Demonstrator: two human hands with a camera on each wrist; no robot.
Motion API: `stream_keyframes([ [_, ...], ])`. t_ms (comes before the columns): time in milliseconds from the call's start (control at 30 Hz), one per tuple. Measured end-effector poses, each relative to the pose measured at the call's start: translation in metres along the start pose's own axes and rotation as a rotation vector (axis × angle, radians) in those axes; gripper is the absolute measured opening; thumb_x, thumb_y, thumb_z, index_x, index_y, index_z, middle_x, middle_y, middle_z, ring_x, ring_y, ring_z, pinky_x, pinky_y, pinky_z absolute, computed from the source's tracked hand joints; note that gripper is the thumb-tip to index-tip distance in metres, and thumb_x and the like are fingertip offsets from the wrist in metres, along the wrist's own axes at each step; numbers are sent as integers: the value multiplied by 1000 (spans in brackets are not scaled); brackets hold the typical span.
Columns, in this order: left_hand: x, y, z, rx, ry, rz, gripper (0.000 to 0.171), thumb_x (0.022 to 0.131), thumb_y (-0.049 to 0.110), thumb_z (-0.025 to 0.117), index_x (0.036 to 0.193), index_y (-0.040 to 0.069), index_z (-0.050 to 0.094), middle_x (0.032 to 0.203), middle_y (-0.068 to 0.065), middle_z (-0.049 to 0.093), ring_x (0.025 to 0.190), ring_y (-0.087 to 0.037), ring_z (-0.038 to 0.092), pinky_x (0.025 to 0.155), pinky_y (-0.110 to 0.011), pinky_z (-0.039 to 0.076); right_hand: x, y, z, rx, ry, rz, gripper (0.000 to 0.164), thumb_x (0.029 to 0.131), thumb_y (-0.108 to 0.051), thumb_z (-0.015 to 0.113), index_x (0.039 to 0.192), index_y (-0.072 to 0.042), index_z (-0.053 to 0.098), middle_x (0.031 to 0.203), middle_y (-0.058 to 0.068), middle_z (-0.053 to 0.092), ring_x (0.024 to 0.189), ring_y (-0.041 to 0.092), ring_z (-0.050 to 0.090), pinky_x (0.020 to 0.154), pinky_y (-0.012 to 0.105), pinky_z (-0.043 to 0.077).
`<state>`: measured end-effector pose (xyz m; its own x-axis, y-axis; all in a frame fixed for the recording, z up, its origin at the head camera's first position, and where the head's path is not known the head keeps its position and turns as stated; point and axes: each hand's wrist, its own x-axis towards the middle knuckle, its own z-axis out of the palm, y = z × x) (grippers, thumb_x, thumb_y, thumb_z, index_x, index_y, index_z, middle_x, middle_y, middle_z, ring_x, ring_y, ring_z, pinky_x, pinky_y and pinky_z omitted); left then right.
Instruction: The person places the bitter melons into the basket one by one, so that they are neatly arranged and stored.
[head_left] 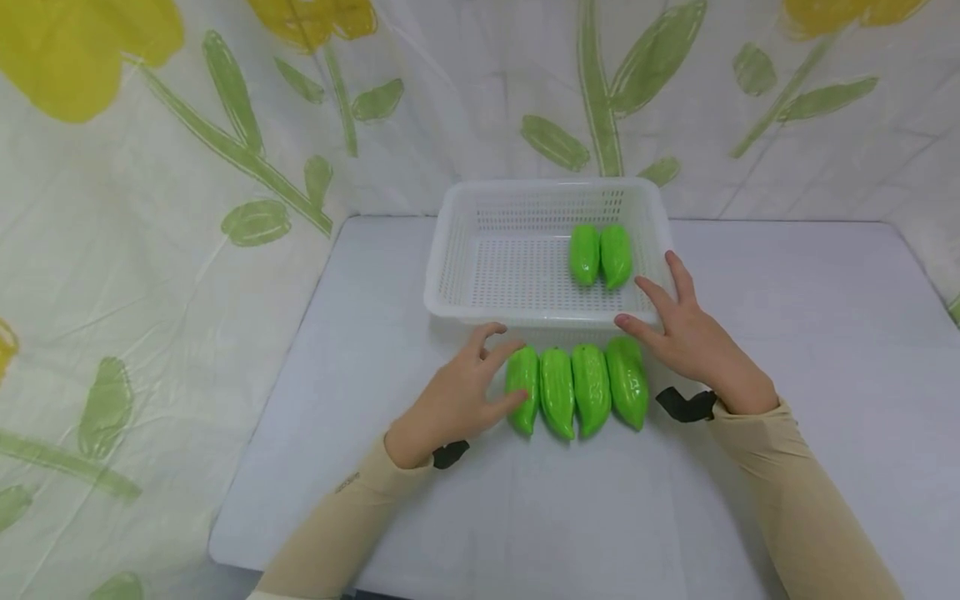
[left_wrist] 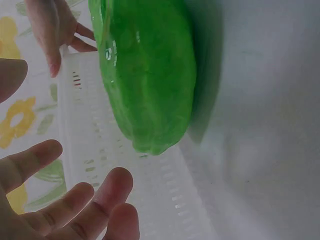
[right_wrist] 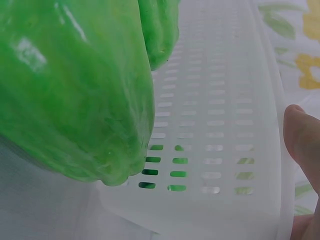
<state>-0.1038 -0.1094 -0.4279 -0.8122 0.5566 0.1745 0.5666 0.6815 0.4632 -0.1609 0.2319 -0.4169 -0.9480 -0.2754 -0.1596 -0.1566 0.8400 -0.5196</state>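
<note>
Several glossy green toy peppers (head_left: 557, 392) lie side by side in a row on the table. Behind them stands a white perforated plastic basket (head_left: 438, 267), with two more green peppers (head_left: 585, 254) inside at its right. My left hand (head_left: 459, 398) is over the left end of the row, its thumb and fingers parted around the leftmost pepper (head_left: 527, 367). In the left wrist view a gap shows between those fingers and the pepper (left_wrist: 150, 75). At the basket's front right corner, my right hand (head_left: 693, 337) spreads its fingers beside the rim, holding nothing.
A pale cloth covers the table (head_left: 322, 333). Flower-printed white curtains (head_left: 465, 100) hang behind the basket and along the left side. Black straps (head_left: 684, 406) sit at both wrists, below beige sleeves.
</note>
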Motion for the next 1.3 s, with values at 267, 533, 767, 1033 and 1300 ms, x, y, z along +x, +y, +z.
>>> stream_keyframes([
  [267,0,-5,18,45,-40,-17,70,94,43,75,152,13,51,157,-20,38,111,-27,65,66,-30,56,0,2,1,5,10,-7,89,104,-64,46,166,-6,19,171,10,-30,130,62,49,95,73,47],
  [533,-1,-8,29,83,-56,-21,72,94,46,74,153,15,48,156,-21,38,102,-27,66,61,-31,56,0,1,2,-2,19,-10,88,104,-63,47,166,-6,21,171,10,-29,130,62,49,96,74,47],
  [767,-1,-8,34,41,-90,-35,73,96,46,72,156,14,46,159,-22,34,110,-32,66,73,-39,61,0,1,2,-3,22,-7,89,104,-64,47,166,-6,22,171,10,-29,131,62,48,95,74,48],
  [1033,3,-6,37,-71,-138,-65,72,99,39,70,158,9,42,161,-23,30,114,-34,65,98,-46,58,0,1,2,-1,18,-6,89,104,-64,47,166,-6,22,171,10,-30,132,62,47,96,74,47],
  [1300,3,-3,37,-102,-157,-111,71,99,37,69,159,10,41,162,-22,28,110,-31,65,95,-45,58,0,1,1,4,18,-6,89,104,-64,47,166,-6,22,171,10,-29,132,62,46,96,74,47],
])
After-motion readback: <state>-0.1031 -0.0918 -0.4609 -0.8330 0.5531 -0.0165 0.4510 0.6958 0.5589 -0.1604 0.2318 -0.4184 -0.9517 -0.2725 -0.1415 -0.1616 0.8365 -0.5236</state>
